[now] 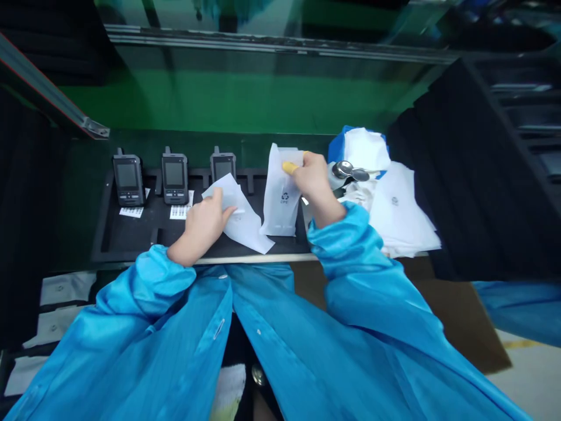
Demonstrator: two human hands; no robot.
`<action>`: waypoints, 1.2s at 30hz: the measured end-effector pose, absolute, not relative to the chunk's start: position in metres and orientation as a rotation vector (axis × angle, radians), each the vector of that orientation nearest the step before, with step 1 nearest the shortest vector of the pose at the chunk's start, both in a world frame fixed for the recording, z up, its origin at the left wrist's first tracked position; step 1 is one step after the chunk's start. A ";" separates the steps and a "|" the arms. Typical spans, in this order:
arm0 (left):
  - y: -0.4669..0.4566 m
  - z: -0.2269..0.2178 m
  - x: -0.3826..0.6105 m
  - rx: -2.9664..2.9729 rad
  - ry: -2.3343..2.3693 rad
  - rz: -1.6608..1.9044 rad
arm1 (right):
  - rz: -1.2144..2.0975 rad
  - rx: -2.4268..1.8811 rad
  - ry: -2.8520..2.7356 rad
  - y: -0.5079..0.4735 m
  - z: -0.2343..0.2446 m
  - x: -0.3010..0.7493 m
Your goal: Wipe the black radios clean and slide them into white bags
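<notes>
My left hand [205,225] pinches a flat white plastic bag [245,225] that lies slanted over the black tray. The top edge of another white bag [280,204], printed with a recycling mark and "CPE", is gripped by my right hand [313,175], which has yellow finger covers. This bag hangs upright; whether something is inside, I cannot tell. Left of the bags, three handheld devices with screens and stub antennas stand in the tray: one at the far left [128,178], one in the middle [175,177], and one [223,165] partly hidden behind the flat bag.
The black tray [105,234] spans the bench, with label slips [179,212] under two devices. To the right are a blue box [336,146] with white wipes, a metal-lidded bottle [337,174] and a pile of white bags [401,213]. Black stacked trays [473,175] rise beyond.
</notes>
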State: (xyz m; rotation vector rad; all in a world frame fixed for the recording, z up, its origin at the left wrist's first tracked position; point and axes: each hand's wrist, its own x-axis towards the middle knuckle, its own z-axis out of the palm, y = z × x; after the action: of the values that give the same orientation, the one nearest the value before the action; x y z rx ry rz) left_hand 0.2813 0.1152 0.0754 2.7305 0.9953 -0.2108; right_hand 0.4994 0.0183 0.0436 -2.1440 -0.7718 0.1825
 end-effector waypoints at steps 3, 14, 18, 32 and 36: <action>0.108 0.070 0.295 2.798 0.748 -0.224 | 0.249 -2.367 -0.699 0.034 0.041 0.495; 0.109 0.072 0.293 2.718 0.749 0.097 | -0.166 -2.319 -0.959 0.044 0.071 0.483; 0.127 0.090 0.261 2.176 0.775 0.786 | 0.063 -2.279 -1.130 0.077 0.083 0.468; 0.185 0.063 0.259 1.460 0.952 0.485 | 0.630 -2.134 -0.987 0.136 0.077 0.451; 0.193 0.060 0.268 1.536 0.969 0.541 | 0.569 -2.133 -1.052 0.115 0.089 0.444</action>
State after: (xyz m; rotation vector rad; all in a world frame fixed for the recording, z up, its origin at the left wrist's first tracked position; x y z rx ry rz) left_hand 0.2678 0.1926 0.0602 1.5365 0.9687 0.5405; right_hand 0.4437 0.1149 0.0893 -2.1328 -1.0520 0.5693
